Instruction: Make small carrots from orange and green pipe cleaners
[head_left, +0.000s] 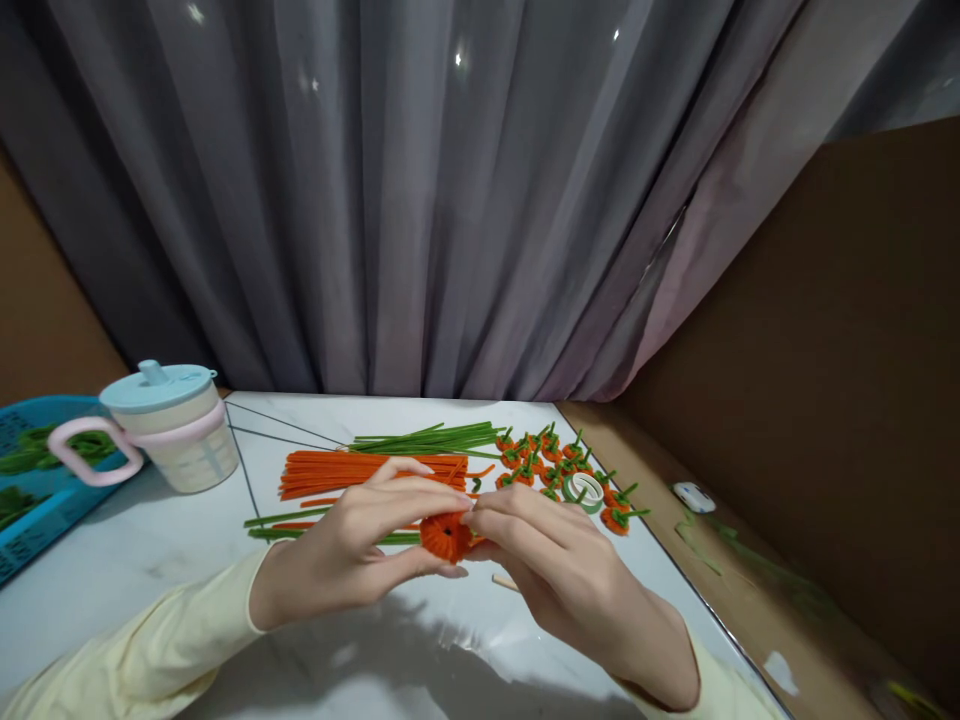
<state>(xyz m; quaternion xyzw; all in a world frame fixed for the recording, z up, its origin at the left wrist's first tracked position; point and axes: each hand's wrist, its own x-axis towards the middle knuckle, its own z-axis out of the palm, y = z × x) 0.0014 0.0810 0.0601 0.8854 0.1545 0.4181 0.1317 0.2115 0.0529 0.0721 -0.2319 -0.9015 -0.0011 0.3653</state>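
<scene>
Between my two hands is a small round ball wound from orange pipe cleaner (444,540), with a dark hole in its middle facing me. My left hand (360,530) grips its left side, fingers above and thumb below. From the right, my right hand (559,555) pinches its edge; the thumb and fingertips are partly hidden. Behind my hands lie a bundle of orange pipe cleaners (360,474) and a bundle of green pipe cleaners (442,438). Loose green stems (262,534) and orange ones stick out past my left wrist.
Several orange pipe-cleaner balls with green stems (616,520) cluster at the right back, around rolls of tape (585,490). A lidded cup (191,450) and a blue basket (37,535) with green pieces stand left. A small stick (505,582) lies beside my right hand.
</scene>
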